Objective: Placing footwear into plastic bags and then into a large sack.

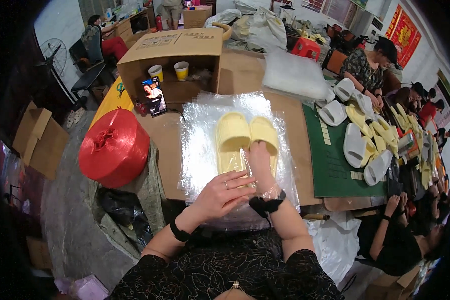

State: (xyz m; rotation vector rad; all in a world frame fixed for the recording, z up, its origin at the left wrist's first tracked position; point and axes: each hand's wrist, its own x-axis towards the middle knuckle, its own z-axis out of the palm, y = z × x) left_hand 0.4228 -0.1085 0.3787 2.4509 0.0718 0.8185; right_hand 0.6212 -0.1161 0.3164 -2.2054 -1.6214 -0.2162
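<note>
A pair of pale yellow slippers lies side by side, toes away from me: the left slipper [233, 131] and the right slipper [266, 131]. Clear plastic seems to cover them, a bag [245, 162] whose edge reaches my wrist. My right hand [259, 159] is inside this plastic, its fingers hidden under the right slipper's strap. Across the heel end, my left hand [225, 192] rests with fingers stretched out, wearing a ring, touching the plastic. Beneath lies a stack of shiny clear bags [197, 150].
A red twine roll [114, 148] stands at left. An open cardboard box [170, 50] with cups and a lit phone [154, 96] are behind. At right, white and yellow slippers [355, 145] cover a green mat [330, 175]; a co-worker [370, 70] sits beyond.
</note>
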